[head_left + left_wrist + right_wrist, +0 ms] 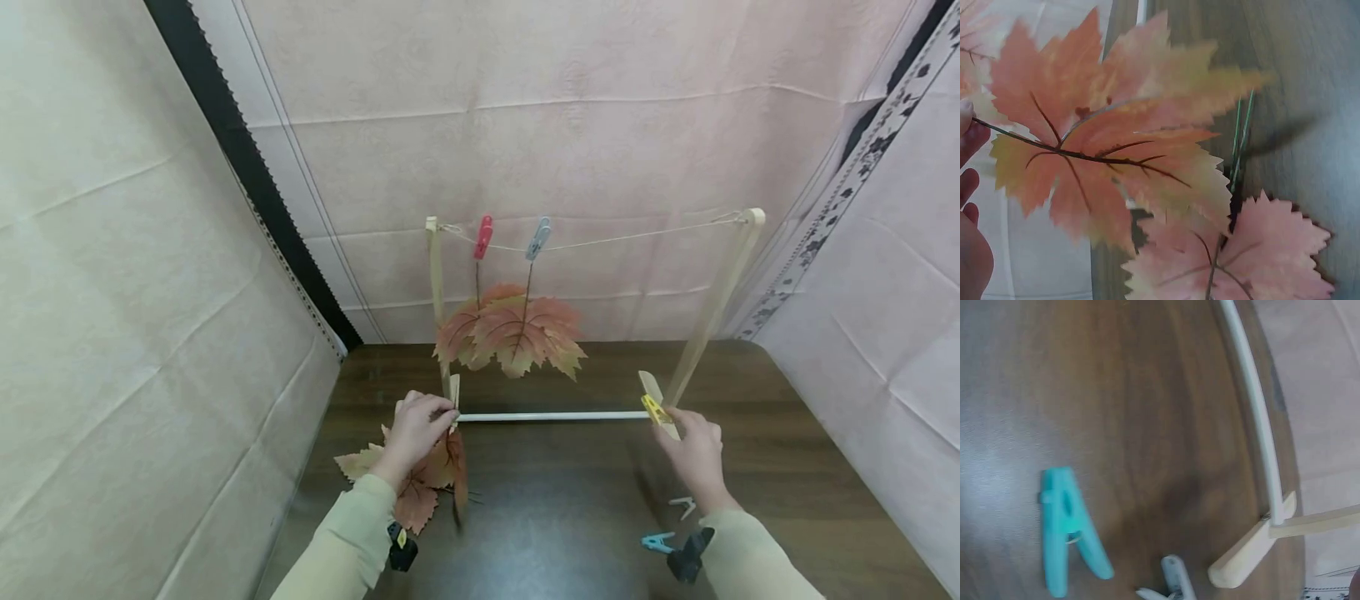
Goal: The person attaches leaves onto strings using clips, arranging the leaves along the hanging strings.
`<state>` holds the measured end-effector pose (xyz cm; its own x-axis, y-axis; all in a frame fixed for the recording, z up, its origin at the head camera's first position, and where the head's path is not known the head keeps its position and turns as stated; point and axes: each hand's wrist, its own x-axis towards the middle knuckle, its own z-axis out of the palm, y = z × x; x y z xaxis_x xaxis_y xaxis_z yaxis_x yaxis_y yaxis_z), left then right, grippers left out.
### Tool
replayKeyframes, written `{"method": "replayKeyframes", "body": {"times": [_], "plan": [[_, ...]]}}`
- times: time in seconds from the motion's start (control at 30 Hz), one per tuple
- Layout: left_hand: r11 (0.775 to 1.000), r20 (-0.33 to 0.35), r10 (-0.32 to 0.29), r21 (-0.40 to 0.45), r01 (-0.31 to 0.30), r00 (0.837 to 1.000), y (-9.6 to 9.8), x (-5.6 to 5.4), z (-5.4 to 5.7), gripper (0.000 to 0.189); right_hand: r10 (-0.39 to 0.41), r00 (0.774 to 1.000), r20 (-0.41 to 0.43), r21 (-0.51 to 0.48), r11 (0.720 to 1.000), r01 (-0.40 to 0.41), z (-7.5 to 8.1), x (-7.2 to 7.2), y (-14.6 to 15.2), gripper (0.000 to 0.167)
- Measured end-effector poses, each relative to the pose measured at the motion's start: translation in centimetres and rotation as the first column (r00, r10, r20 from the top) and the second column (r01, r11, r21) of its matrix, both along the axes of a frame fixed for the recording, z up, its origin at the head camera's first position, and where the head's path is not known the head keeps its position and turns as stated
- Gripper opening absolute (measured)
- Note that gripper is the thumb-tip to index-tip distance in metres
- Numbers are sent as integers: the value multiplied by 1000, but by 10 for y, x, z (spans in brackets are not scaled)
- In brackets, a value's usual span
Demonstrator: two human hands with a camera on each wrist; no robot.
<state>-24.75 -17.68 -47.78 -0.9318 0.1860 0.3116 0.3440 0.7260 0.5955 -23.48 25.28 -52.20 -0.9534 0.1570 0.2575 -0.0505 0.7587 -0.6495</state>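
My left hand (416, 429) pinches the thin stem of an orange-red artificial maple leaf (1097, 144), which hangs from the fingertips beside the rack's left foot. More leaves (1272, 256) lie on the table below it. Near the right foot of the rack, a yellow clothespin (656, 409) is held between the thumb and fingers of my right hand (693, 454). Up on the string (630, 238), a red clothespin (483, 237) and a light blue clothespin (538, 238) each grip a leaf stem. Their two leaves (517, 333) overlap toward the left end.
The rack has two cream posts (716, 308) joined low down by a white rod (555, 416). A teal clothespin (1060, 525) and a grey one (1177, 578) lie on the brown table (555, 500) by my right wrist. Pale cloth (570, 150) walls surround the table.
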Motion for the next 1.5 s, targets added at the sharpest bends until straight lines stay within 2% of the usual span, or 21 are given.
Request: {"method": "replayKeyframes", "body": {"times": [0.23, 0.43, 0.57, 0.67, 0.77, 0.87, 1.13, 1.37, 1.5], "plan": [[996, 0, -42, 76, 42, 999, 17, -3, 4, 9, -5, 998, -58, -10, 1000, 4, 24, -4, -4, 40], [995, -5, -68, 75, 69, 998, 33, -5, 9, 11, -7, 995, -98, -1, 1000, 7, 33, -9, -8, 38], [995, -39, -77, 59, 79, 996, 44, -6, 13, 11, 24, 990, -138, 4, 1000, -23, 40, -16, -10, 37], [995, -72, -79, 55, 83, 994, 52, -5, 22, 9, 62, 979, -192, 21, 998, -59, 45, -25, -11, 35], [995, -107, -85, 41, 90, 991, 62, -7, 29, 8, 86, 973, -213, 38, 996, -79, 54, -33, -11, 35], [995, -130, -89, 30, 94, 988, 71, -10, 34, 9, 92, 978, -185, 32, 996, -87, 64, -38, -11, 38], [996, -140, -83, 33, 88, 987, 90, -17, 55, 14, 89, 993, -76, -27, 995, -91, 94, -39, -10, 55], [995, -107, -92, 34, 97, 990, 101, -24, 72, 15, 100, 987, -127, -13, 995, -103, 116, -43, -13, 56], [995, -83, -97, 22, 99, 992, 106, -28, 82, 15, 106, 984, -143, -43, 993, -113, 127, -44, -17, 55]]}}
